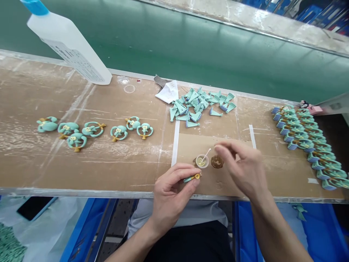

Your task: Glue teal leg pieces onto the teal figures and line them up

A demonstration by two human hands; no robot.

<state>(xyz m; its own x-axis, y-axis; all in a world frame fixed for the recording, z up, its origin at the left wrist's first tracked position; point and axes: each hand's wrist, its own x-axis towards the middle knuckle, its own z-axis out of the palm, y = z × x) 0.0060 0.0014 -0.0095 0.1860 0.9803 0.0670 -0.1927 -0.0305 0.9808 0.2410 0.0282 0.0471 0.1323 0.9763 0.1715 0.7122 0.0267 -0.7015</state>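
Observation:
My left hand (pixel 176 187) pinches a small teal and yellow figurine (pixel 194 177) near the front of the table. Most of the figurine is hidden by the fingers; a round yellow end shows at the fingertips. Just beyond it stands a small clear cup (pixel 202 161) of yellowish liquid, with a white stick (pixel 206 154) leaning in it. My right hand (pixel 242 163) hovers to the right of the cup, slightly blurred, thumb and fingers drawn together; whether something tiny is between them cannot be made out. A dark brown patch (pixel 217 162) lies on the cardboard by that hand.
Several teal figurines (pixel 76 140) lie at left. A heap of teal pieces with bluish ends (pixel 195 103) lies behind the cup, beside a white cloth (pixel 167 92). Rows of assembled figurines (pixel 321 149) stand at right. A tall white bottle (pixel 71 47) stands at back left.

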